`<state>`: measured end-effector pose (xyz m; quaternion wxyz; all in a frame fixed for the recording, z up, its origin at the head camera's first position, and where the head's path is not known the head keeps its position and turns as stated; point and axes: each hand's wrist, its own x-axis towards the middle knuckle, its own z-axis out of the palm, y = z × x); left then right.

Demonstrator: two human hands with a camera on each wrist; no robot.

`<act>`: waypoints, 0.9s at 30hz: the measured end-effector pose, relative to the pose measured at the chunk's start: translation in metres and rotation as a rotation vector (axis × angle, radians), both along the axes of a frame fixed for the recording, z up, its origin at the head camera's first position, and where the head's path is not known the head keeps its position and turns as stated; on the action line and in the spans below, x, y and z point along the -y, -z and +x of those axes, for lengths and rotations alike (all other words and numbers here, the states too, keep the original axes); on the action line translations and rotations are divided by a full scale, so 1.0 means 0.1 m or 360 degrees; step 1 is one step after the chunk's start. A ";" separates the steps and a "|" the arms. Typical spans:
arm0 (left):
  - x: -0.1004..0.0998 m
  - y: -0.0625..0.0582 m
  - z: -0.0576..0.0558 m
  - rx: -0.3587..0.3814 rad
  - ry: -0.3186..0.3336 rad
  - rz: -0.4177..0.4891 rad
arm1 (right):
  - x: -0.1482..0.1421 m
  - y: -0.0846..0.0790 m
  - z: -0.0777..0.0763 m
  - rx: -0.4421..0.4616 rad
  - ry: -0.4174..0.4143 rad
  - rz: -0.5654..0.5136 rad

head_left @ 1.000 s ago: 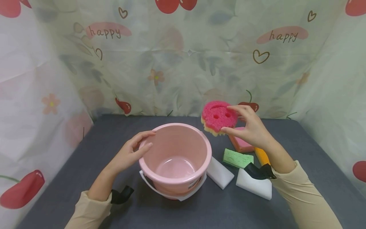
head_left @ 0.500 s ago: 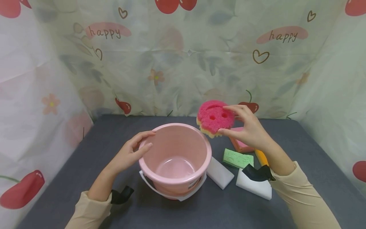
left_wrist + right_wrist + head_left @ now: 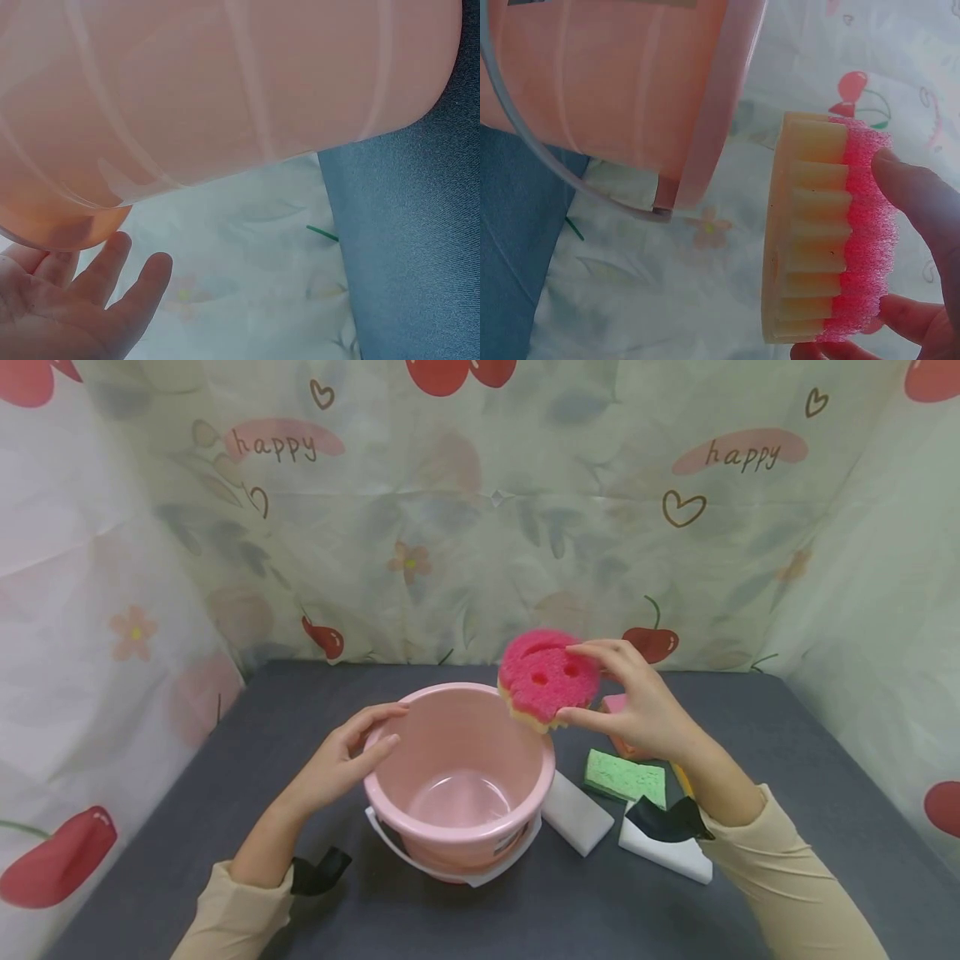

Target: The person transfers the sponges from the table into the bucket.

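Note:
In the head view my right hand [image 3: 648, 710] pinches a round pink-and-cream sponge [image 3: 547, 672] with a smiling face cut into it, thumb below and fingers on the upper edge. The sponge is up in the air, overlapping the right rear rim of a pink bucket [image 3: 461, 727]. From the right wrist, the sponge's ridged cream layer [image 3: 810, 232] faces the bucket's rim [image 3: 720, 112], with a gap between them. My left hand [image 3: 348, 756] holds the bucket's left rim, its fingers [image 3: 142, 300] along the outside below the rim. The bucket's inside shows nothing but its bare bottom.
Right of the bucket lie a white sponge block [image 3: 577, 814], a green sponge [image 3: 626, 777], a second white block [image 3: 663, 852], a pink-and-orange sponge [image 3: 615, 703] and a yellow piece [image 3: 684, 781], partly hidden by the right arm. The bucket's white handle [image 3: 472, 883] hangs at its front.
My right hand has carried the pink sponge leftward and slightly down, from beside the bucket to over its right rim. The left hand and bucket have stayed put.

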<state>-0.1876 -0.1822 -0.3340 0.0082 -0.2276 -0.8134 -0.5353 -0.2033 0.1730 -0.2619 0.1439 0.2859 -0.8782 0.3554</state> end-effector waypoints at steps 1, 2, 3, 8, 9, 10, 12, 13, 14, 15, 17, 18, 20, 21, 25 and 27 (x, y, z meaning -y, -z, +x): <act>0.00 0.00 0.00 -0.0001 -0.0002 -0.0002 | 0.01 0.00 0.01 0.0007 -0.0006 0.0003; 0.00 0.00 0.00 -0.0001 -0.0003 -0.0005 | 0.03 0.01 0.01 0.0023 -0.0015 0.0002; 0.00 0.01 0.00 -0.0001 -0.0005 -0.0009 | 0.04 0.01 0.02 0.0037 -0.0023 0.0002; 0.01 0.01 -0.01 -0.0002 -0.0010 -0.0018 | 0.11 0.03 0.05 0.0095 -0.0062 0.0011; 0.01 0.01 -0.01 -0.0002 -0.0010 -0.0016 | 0.12 0.04 0.06 0.0091 -0.0069 0.0018; 0.01 0.01 -0.01 -0.0002 -0.0010 -0.0015 | 0.14 0.04 0.06 0.0088 -0.0075 0.0021; 0.01 0.01 -0.01 -0.0003 -0.0007 -0.0010 | 0.16 0.05 0.07 0.0080 -0.0083 0.0038; 0.01 0.01 -0.01 -0.0005 -0.0006 -0.0008 | 0.17 0.06 0.07 0.0080 -0.0083 0.0048; 0.01 0.01 -0.01 -0.0005 -0.0006 -0.0008 | 0.18 0.07 0.08 0.0083 -0.0094 0.0052; 0.01 0.02 -0.01 -0.0005 -0.0008 -0.0009 | 0.19 0.07 0.09 0.0091 -0.0104 0.0055; 0.00 0.02 -0.01 -0.0008 -0.0013 -0.0015 | 0.21 0.09 0.09 0.0109 -0.0130 0.0063; 0.00 0.02 -0.01 -0.0008 -0.0018 -0.0019 | 0.22 0.10 0.10 0.0117 -0.0151 0.0063; 0.00 0.02 -0.01 -0.0007 -0.0025 -0.0025 | 0.25 0.12 0.10 0.0126 -0.0206 0.0052; 0.00 0.02 -0.01 -0.0009 -0.0027 -0.0027 | 0.26 0.13 0.10 0.0126 -0.0225 0.0051; 0.00 0.01 -0.01 -0.0008 -0.0030 -0.0032 | 0.31 0.14 0.11 0.0135 -0.0278 0.0047; 0.00 0.01 -0.01 -0.0009 -0.0031 -0.0036 | 0.33 0.14 0.12 0.0153 -0.0285 0.0053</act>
